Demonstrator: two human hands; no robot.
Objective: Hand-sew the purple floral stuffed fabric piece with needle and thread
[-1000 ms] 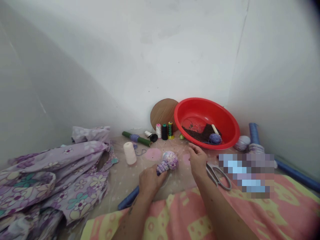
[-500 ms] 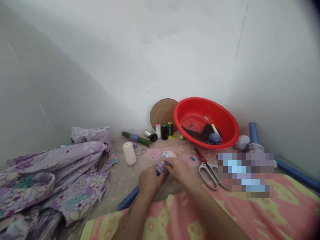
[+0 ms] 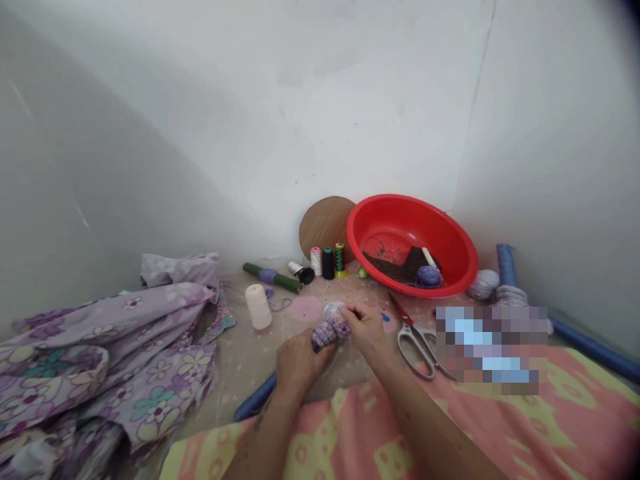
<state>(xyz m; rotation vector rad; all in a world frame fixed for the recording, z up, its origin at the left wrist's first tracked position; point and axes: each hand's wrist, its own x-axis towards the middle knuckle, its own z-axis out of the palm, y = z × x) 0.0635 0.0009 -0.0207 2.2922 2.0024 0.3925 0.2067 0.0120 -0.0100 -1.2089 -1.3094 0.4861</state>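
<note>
Red basin (image 3: 390, 220) is sitting tilted | before it, left hand (image 3: 300, 360) is gripping a blue stick (image 3: 255, 398) | right hand (image 3: 369, 330) is pinching at its floral knob (image 3: 333, 317), I can't see what

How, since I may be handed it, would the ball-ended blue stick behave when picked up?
The blue stick is probably stiff: it looks straight where it shows beside the left hand. It may feel top-heavy, its ball end being far wider. The ridged wrapping likely makes that part less slippery.
</note>
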